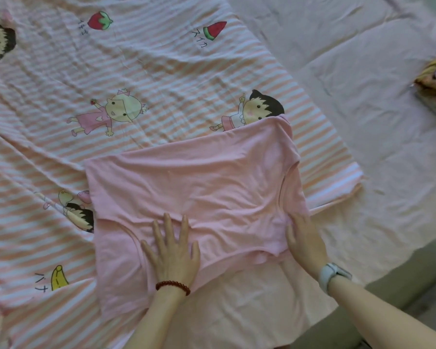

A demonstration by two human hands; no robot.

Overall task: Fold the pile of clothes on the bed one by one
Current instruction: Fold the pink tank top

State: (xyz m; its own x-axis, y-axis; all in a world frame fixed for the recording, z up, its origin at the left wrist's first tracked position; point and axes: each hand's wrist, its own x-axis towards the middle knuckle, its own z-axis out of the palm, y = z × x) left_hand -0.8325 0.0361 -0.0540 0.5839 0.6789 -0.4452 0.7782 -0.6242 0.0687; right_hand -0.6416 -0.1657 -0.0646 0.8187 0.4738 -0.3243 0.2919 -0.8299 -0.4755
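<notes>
Pale pink shirt (199,187), creased and partly folded, lies on the bed (363,84); left hand (173,250) presses it, grip spread flat; right hand (305,238), fingers straight, touches its right edge

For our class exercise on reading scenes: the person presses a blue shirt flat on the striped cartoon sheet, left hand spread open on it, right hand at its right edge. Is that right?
One detail is wrong: the shirt is pink, not blue, as the head view shows. The rest holds: it lies on the striped cartoon sheet, the left hand is spread open on it and the right hand is at its right edge.
</notes>
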